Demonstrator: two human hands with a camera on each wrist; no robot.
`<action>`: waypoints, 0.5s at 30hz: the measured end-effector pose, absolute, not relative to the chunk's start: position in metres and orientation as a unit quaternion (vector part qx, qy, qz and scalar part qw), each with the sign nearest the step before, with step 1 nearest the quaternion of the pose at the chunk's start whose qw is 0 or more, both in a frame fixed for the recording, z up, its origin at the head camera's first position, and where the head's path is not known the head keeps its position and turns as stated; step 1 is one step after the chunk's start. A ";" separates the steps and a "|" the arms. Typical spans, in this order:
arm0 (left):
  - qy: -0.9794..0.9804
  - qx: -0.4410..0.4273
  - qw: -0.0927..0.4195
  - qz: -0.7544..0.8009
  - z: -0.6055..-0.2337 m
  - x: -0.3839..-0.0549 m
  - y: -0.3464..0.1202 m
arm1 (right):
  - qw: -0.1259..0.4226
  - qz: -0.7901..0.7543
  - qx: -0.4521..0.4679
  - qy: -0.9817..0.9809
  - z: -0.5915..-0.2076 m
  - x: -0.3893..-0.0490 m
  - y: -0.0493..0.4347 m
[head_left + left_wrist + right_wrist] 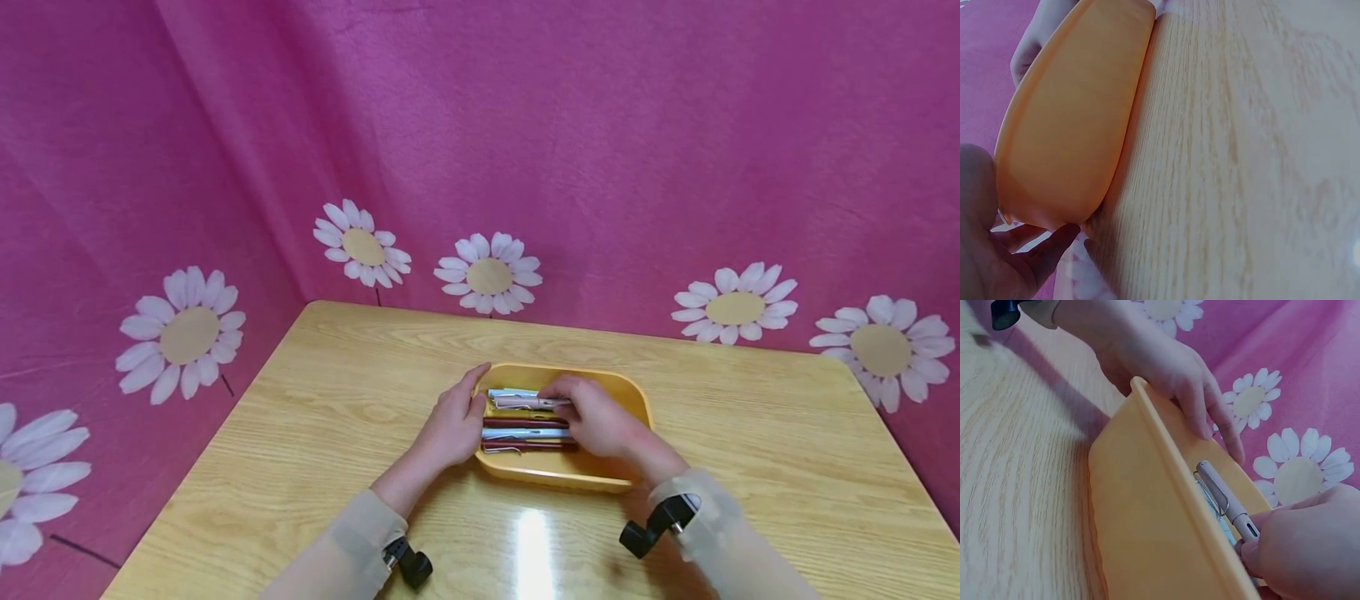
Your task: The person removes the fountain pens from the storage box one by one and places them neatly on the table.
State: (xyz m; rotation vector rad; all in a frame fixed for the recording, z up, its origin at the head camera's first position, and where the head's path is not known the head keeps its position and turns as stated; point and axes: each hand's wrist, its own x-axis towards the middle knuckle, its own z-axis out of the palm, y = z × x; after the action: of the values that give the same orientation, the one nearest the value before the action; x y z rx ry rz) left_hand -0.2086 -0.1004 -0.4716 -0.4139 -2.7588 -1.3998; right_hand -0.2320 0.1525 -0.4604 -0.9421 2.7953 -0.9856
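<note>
A yellow plastic basket [555, 481] stands on the wooden table with several capped pens in its left half. My left hand [453, 423] grips the basket's left end, the thumb at the inner side and fingers against the outer wall, as the left wrist view shows. Inside, my right hand [602, 417] pinches a pale pink pen [1225, 497] with a metal clip, raised above the others. Below it in the head view lie a yellow pen [517, 413], a light blue pen [525, 433] and dark red pens [525, 422]. The right fingertips are partly hidden.
The light wood table [360, 375] extends around the basket on all sides. Behind it and at the left hangs a pink curtain [570, 167] printed with white daisies. Each wrist carries a small black camera [652, 529].
</note>
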 end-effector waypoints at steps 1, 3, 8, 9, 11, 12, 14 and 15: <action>-0.884 -0.132 0.009 -0.448 -0.471 -0.209 -0.100 | 0.020 -0.321 -0.301 0.898 -0.460 -0.232 0.153; -0.884 -0.131 0.009 -0.448 -0.471 -0.209 -0.100 | 0.028 -0.328 -0.293 0.898 -0.458 -0.231 0.154; -0.884 -0.131 0.010 -0.449 -0.472 -0.209 -0.101 | 0.033 -0.339 -0.292 0.894 -0.455 -0.230 0.157; -0.883 -0.132 0.011 -0.450 -0.472 -0.209 -0.101 | 0.033 -0.340 -0.294 0.892 -0.455 -0.229 0.158; -0.883 -0.133 0.012 -0.450 -0.473 -0.209 -0.101 | 0.030 -0.340 -0.300 0.891 -0.454 -0.229 0.159; -0.883 -0.134 0.012 -0.450 -0.473 -0.209 -0.101 | 0.029 -0.340 -0.302 0.890 -0.453 -0.228 0.159; -0.883 -0.134 0.012 -0.450 -0.473 -0.210 -0.100 | 0.030 -0.342 -0.304 0.889 -0.451 -0.228 0.161; -0.883 -0.134 0.012 -0.450 -0.474 -0.210 -0.100 | 0.031 -0.343 -0.305 0.888 -0.450 -0.227 0.162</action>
State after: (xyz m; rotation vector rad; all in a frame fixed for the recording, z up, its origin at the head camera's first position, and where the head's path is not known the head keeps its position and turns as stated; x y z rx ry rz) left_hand -0.2100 -0.0999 -0.4737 -0.4179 -2.7518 -1.4035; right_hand -0.2272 0.1622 -0.4497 -0.9397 2.7353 -1.0580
